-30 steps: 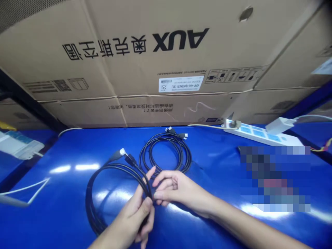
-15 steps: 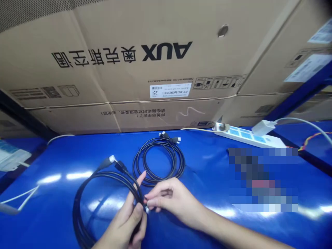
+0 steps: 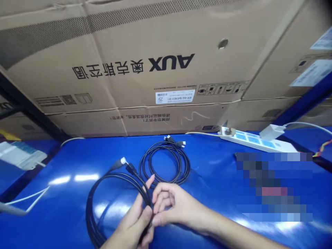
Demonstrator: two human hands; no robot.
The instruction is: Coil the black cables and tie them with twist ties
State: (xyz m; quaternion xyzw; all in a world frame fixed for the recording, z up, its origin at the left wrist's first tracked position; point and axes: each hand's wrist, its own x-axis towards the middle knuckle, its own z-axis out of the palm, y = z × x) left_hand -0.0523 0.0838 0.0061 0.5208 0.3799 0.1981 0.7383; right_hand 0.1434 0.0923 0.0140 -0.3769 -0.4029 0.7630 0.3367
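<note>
Over the tabletop [image 3: 212,186], holding cable [image 3: 90,204] in the left hand [image 3: 138,218], with right hand [image 3: 176,204] nearly pinched beside it; cannot tell if holding anything. Likely bunching it up; next, best keep it snug.

Bright, cool light, seemingly from overhead, leaves white streaks of glare on the glossy blue table [image 3: 215,183], while the cardboard box [image 3: 135,88] behind looks matte. Small print [image 3: 140,118] is blurry, and coarse pixel blocks [image 3: 275,193] (a square mosaic) obscure a patch at right.
</note>
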